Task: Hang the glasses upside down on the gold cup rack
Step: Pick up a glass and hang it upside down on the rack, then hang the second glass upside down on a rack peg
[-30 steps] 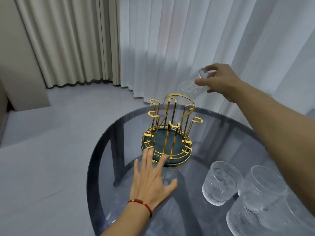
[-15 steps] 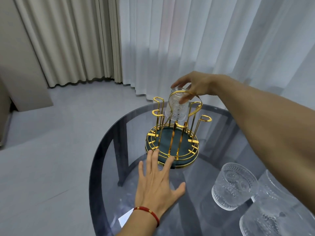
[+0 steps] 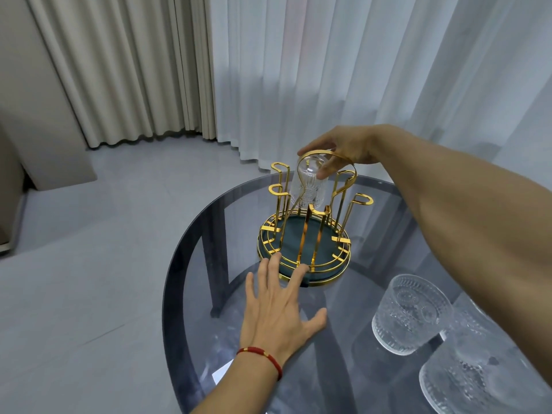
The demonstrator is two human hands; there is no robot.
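Observation:
The gold cup rack (image 3: 304, 249) with a dark green round base stands on the glass table. My right hand (image 3: 343, 150) reaches over its far side and grips the bottom of a clear ribbed glass (image 3: 307, 186), held upside down over a far prong behind the rack's top loop. My left hand (image 3: 277, 309) lies flat on the table with fingers spread, its fingertips touching the near rim of the rack's base. Two more textured glasses stand upright at the right: one (image 3: 410, 315) nearer the rack, one (image 3: 484, 372) at the frame's lower right.
The round smoked-glass table (image 3: 209, 228) has its curved edge on the left, with dark legs seen through the top. A white slip of paper (image 3: 222, 375) lies by my left wrist. Curtains hang close behind the table; grey floor lies to the left.
My right hand has brought the glass from high at the right down to the rack, turned upside down, and lowered it a little further over a far prong. My left hand stays by the base.

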